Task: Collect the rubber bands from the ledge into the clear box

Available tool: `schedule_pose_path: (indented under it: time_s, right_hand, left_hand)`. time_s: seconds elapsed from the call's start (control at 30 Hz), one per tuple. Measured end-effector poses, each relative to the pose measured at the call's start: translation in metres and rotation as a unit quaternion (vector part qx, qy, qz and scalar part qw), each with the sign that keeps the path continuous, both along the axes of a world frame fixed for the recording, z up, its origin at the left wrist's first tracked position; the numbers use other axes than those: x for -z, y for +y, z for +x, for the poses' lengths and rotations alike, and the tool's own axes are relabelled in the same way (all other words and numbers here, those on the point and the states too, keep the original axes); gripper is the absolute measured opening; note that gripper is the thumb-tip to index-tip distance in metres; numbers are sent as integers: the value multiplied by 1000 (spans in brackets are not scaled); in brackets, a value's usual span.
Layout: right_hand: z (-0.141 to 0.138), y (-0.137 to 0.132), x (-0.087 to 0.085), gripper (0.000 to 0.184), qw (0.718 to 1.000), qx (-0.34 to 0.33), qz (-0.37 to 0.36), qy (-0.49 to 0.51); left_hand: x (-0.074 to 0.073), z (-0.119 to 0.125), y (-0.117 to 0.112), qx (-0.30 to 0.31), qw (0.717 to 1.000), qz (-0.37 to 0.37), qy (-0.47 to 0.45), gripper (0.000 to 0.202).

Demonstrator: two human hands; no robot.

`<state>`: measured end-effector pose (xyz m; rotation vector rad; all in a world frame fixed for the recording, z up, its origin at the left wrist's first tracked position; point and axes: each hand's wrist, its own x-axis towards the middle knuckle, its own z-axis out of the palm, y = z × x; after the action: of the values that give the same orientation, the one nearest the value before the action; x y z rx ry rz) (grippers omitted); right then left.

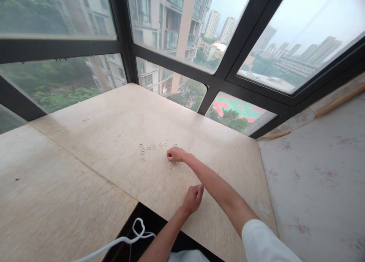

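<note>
Several small thin rings, reddish, pale and dark, lie loosely scattered on the beige marbled surface (114, 114). Among them are a reddish ring (140, 145) on the left and a pale ring (171, 166) just below my right hand. My right hand (176, 154) is over the right end of the scatter, fingers curled closed; whatever they may hold is hidden. Nearer to me, my left hand (194, 198) is a closed fist beside the right forearm, and its inside is not visible. A few rings are partly covered by the right hand.
Dark window frames (171, 62) border the far side of the surface. A floral-patterned wall (313, 186) stands at the right. By the near edge, a white cable (114, 241) loops over a dark gap (137, 216). A tiny dark bit (16, 179) lies far left.
</note>
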<state>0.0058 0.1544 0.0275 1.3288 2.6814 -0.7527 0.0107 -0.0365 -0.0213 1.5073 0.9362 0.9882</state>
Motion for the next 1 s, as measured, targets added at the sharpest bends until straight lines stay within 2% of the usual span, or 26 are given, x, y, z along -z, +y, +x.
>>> schedule_pose_path:
  time_s: [0.2,0.33,0.47,0.8,0.87,1.0]
  right_hand:
    - [19,-9,1,6,999,24,-9,23]
    - [39,-17,-3,4,993,63,-5,100]
    - [61,-31,-8,3,970,133,0,202]
    - [98,-107,-10,16,876,263,-62,399]
    - [105,-126,-12,17,843,297,-62,443]
    - [126,-169,-19,22,759,377,-57,528]
  left_hand:
    - [0,2,0,-9,1000,3,-5,42]
    - [-1,3,1,-12,1000,16,-1,41]
    - [0,4,2,-19,1000,19,15,42]
    - [2,5,-1,-25,999,29,20,43]
    - [2,4,-3,-28,999,34,22,42]
    - [1,2,-7,-23,998,42,31,41]
